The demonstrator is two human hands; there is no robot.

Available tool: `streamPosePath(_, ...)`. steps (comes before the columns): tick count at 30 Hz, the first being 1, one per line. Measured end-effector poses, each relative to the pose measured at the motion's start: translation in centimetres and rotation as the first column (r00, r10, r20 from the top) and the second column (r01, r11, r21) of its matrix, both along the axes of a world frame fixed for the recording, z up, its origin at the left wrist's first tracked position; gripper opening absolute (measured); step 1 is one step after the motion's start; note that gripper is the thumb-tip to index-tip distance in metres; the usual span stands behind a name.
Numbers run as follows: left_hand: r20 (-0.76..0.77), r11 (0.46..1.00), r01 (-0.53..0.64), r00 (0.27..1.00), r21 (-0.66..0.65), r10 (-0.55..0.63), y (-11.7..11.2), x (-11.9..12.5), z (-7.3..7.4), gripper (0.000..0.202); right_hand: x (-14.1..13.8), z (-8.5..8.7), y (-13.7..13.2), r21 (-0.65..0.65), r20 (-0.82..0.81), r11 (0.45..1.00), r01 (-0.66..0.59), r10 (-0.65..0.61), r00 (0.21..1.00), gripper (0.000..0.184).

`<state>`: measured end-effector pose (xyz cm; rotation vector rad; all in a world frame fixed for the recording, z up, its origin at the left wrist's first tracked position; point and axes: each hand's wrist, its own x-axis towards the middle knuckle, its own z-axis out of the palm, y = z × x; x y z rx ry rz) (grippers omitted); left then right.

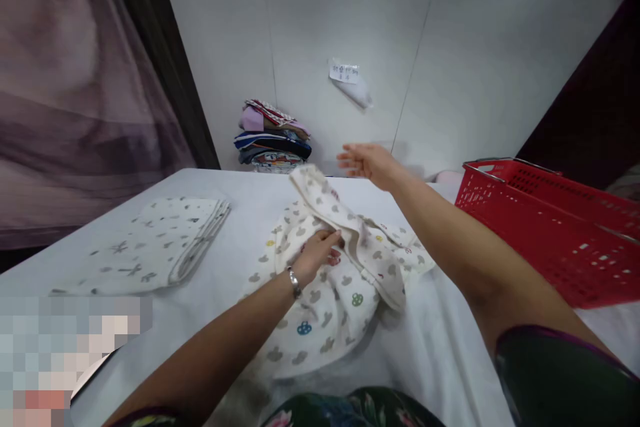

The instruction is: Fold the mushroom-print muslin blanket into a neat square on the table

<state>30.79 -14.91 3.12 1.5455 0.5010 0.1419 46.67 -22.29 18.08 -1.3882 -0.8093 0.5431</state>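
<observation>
A small cream garment (pixel 325 293) printed with grey mouse-head shapes lies rumpled in the middle of the white table (pixel 440 353). My left hand (pixel 317 253), with a silver bracelet at the wrist, is pinched on a fold of this garment near its middle. One sleeve or edge of the garment is draped upward toward the far side. My right hand (pixel 367 161) is stretched out past the garment's far end, fingers spread, holding nothing.
A folded cream patterned cloth (pixel 160 243) lies at the left of the table. A red plastic basket (pixel 550 227) stands at the right. A stack of folded clothes (pixel 273 137) sits against the white wall. A purple curtain hangs at the left.
</observation>
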Motion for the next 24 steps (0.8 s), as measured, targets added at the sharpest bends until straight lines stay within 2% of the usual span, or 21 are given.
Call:
streamPosePath(2,-0.025,0.989,-0.021,1.0,-0.144,0.017,1.3,-0.4,-0.9,0.037,-0.8,-3.2,-2.0,-0.132,0.1,0.991,0.003,0.01,0.995,0.023)
streamPosePath(4,-0.046,0.976,0.002,0.999,-0.219,-0.012,2.2,-1.4,-1.7,0.038,-1.8,-6.9,-4.7,-0.283,0.178,0.958,0.054,-0.003,0.984,0.022)
streamPosePath(6,-0.081,0.964,0.054,0.994,-0.261,-0.078,2.5,-2.2,-2.3,0.038,-3.1,-10.4,-7.5,-0.49,0.331,0.858,0.151,0.023,0.943,0.027)
streamPosePath(8,-0.134,0.959,0.091,0.982,-0.268,-0.131,2.3,-2.3,-2.6,0.039,-4.5,-13.1,-10.1,-0.611,0.53,0.743,0.274,0.128,0.838,0.028)
streamPosePath(9,-0.165,0.96,0.098,0.976,-0.262,-0.145,2.2,-2.1,-2.7,0.04,-5.2,-14.2,-11.2,-0.651,0.577,0.689,0.317,0.178,0.797,0.029)
streamPosePath(10,-0.193,0.962,0.099,0.97,-0.255,-0.15,1.9,-1.7,-2.8,0.04,-5.7,-15.1,-12.1,-0.664,0.616,0.66,0.353,0.214,0.758,0.03)
streamPosePath(12,-0.233,0.96,0.095,0.959,-0.264,-0.159,1.4,-0.6,-2.9,0.038,-6.5,-16.4,-13.3,-0.656,0.675,0.64,0.4,0.26,0.69,0.028)
streamPosePath(14,-0.243,0.945,0.099,0.953,-0.312,-0.18,0.9,0.5,-3.2,0.034,-6.8,-17.2,-13.9,-0.636,0.694,0.659,0.402,0.26,0.671,0.018)
streamPosePath(15,-0.24,0.936,0.106,0.951,-0.335,-0.193,0.6,1.0,-3.3,0.031,-6.7,-17.4,-14.0,-0.624,0.682,0.679,0.387,0.232,0.694,0.017)
streamPosePath(17,-0.227,0.921,0.109,0.952,-0.374,-0.205,0.1,1.7,-3.3,0.028,-6.5,-17.6,-13.9,-0.583,0.581,0.751,0.311,0.118,0.805,0.022)
streamPosePath(18,-0.217,0.914,0.112,0.953,-0.39,-0.209,-0.1,1.9,-3.2,0.028,-6.4,-17.4,-13.8,-0.546,0.48,0.797,0.257,0.046,0.876,0.025)
streamPosePath(20,-0.166,0.893,0.123,0.963,-0.432,-0.213,-0.6,2.0,-2.6,0.031,-6.5,-16.5,-13.4,-0.428,0.22,0.889,0.162,-0.072,0.973,0.03)
streamPosePath(22,-0.042,0.852,0.177,0.973,-0.492,-0.227,-1.0,1.8,-1.5,0.037,-7.0,-15.1,-12.7,-0.289,0.014,0.949,0.124,-0.125,0.992,0.035)
streamPosePath(24,0.112,0.819,0.255,0.967,-0.514,-0.23,-1.5,1.3,-0.1,0.042,-7.7,-13.7,-11.8,-0.195,-0.036,0.97,0.141,-0.151,0.988,0.036)
